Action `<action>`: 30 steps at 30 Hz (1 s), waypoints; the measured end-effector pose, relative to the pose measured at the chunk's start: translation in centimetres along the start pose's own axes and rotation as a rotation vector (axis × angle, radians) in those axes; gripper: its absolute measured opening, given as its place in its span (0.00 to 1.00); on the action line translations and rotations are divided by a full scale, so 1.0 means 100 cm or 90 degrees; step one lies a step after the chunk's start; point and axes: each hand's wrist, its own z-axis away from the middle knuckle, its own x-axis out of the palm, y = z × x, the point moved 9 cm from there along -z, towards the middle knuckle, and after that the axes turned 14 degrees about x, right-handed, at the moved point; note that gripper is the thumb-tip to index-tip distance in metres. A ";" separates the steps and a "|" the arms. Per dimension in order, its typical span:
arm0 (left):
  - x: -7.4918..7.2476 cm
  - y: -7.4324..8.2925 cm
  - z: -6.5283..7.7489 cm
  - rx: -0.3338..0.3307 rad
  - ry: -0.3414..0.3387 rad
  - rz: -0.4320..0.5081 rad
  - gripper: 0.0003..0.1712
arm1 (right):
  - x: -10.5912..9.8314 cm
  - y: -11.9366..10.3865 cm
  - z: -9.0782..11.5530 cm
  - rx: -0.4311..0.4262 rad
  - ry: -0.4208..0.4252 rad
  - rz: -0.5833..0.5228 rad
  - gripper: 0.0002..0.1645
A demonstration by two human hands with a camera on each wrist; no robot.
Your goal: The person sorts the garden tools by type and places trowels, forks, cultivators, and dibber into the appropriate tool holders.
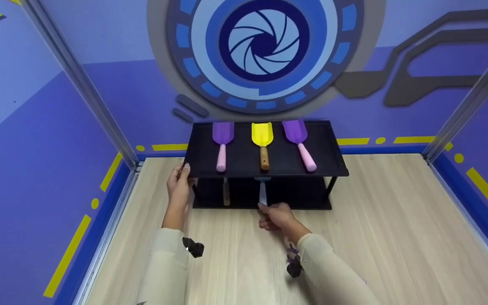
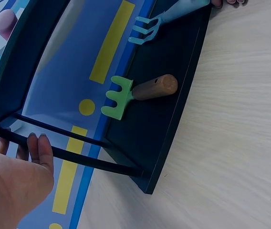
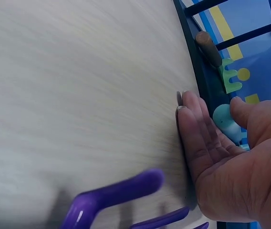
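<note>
My left hand (image 1: 178, 186) grips the left end of a black two-tier rack (image 1: 239, 165), its fingers curled round a side post (image 2: 78, 157). Low at the rack's front, my right hand (image 1: 280, 216) is at the handle end of a light-blue hand rake (image 2: 173, 14) on the lower tier. Its thumb is beside the teal handle end (image 3: 224, 117), and its other fingers stretch out straight below it. Left of that rake, a green hand rake (image 2: 119, 98) with a brown handle lies on the same tier.
On the top tier lie two purple scoops (image 1: 223, 132) with pink handles and a yellow scoop (image 1: 262, 133) between them. Purple prongs (image 3: 116, 193) show beside my right wrist, over the wooden table (image 1: 227, 262). A patterned blue wall (image 1: 121, 97) stands behind the rack.
</note>
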 end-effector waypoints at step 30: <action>-0.003 0.001 0.000 -0.015 -0.013 0.026 0.21 | 0.000 -0.001 -0.003 0.005 0.027 -0.013 0.31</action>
